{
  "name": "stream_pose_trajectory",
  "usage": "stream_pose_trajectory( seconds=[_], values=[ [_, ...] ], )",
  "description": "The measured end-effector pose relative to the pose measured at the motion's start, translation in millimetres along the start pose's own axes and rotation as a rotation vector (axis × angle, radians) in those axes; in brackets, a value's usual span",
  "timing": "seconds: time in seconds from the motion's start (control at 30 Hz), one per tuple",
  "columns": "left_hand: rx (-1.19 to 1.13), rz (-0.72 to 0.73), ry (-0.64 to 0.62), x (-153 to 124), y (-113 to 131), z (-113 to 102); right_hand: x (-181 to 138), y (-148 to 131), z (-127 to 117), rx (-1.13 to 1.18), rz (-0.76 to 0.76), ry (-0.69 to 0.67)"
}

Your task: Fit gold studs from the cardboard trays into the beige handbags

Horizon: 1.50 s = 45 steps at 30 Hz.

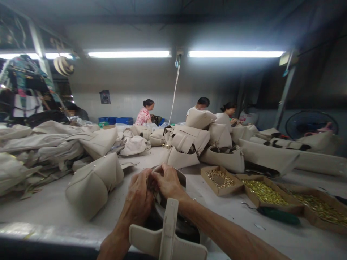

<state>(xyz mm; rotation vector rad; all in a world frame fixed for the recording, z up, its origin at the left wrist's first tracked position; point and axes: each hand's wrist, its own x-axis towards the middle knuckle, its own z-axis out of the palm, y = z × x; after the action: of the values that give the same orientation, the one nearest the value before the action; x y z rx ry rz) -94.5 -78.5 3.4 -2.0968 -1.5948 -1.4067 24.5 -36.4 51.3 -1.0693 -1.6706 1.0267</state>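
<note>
Right in front of me is a cream handbag with a dark inside, its strap tab [169, 225] sticking up toward me. My left hand [137, 198] is closed around the bag's far left edge. Beside it, my right hand [169, 182] has its thumb and fingers pinched at the same rim, and the two hands nearly touch. Whether a small fitting sits between the fingertips is hidden. To the left, another cream bag [93, 184] lies on its side on the table [48, 213].
At right stand cardboard trays of small metal fittings [219, 178], [264, 191]. A green-handled tool [279, 215] with a thin metal shaft lies before them. Piled cream bags [189, 139] and loose pieces [48, 144] cover the far side. Several people sit beyond; a fan [311, 122] stands right.
</note>
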Motion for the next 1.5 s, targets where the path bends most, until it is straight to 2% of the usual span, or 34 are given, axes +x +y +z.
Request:
stream_pose_trajectory(
  seconds=[0.1,0.2,0.3,0.4,0.5,0.63,0.73,0.8,1.07,1.23,1.43,1.5],
  values=[
    [0.024,0.089,0.03,-14,-15,-2,1,8,2,0.2,0.122,-0.015],
    [-0.015,0.035,0.029,-27,-20,-5,0,19,3,0.295,0.115,-0.002],
    [-0.037,-0.05,-0.005,-33,-19,-6,-1,27,3,0.317,0.06,-0.016],
    [0.002,-0.068,0.022,-34,-24,-6,-1,31,3,0.301,0.052,-0.024],
    [0.042,-0.038,0.077,-37,-37,-4,-2,31,3,0.265,0.035,-0.005],
    [0.084,0.047,0.086,-47,-50,-2,-6,27,4,0.237,-0.021,-0.023],
    [0.109,0.02,0.119,-51,-49,-2,-8,25,4,0.219,-0.061,-0.057],
    [0.127,0.02,0.098,-49,-48,0,-7,24,3,0.202,-0.072,-0.071],
    [0.208,0.009,0.106,-36,-50,12,-2,27,5,0.229,-0.039,-0.122],
    [0.261,0.002,0.123,-43,-39,0,-4,24,2,0.248,-0.067,-0.168],
    [0.377,0.174,0.143,-48,-32,-17,-4,17,0,0.236,-0.056,-0.214],
    [0.326,0.155,0.112,-50,-30,-25,-5,12,1,0.239,-0.02,-0.266]
  ],
)
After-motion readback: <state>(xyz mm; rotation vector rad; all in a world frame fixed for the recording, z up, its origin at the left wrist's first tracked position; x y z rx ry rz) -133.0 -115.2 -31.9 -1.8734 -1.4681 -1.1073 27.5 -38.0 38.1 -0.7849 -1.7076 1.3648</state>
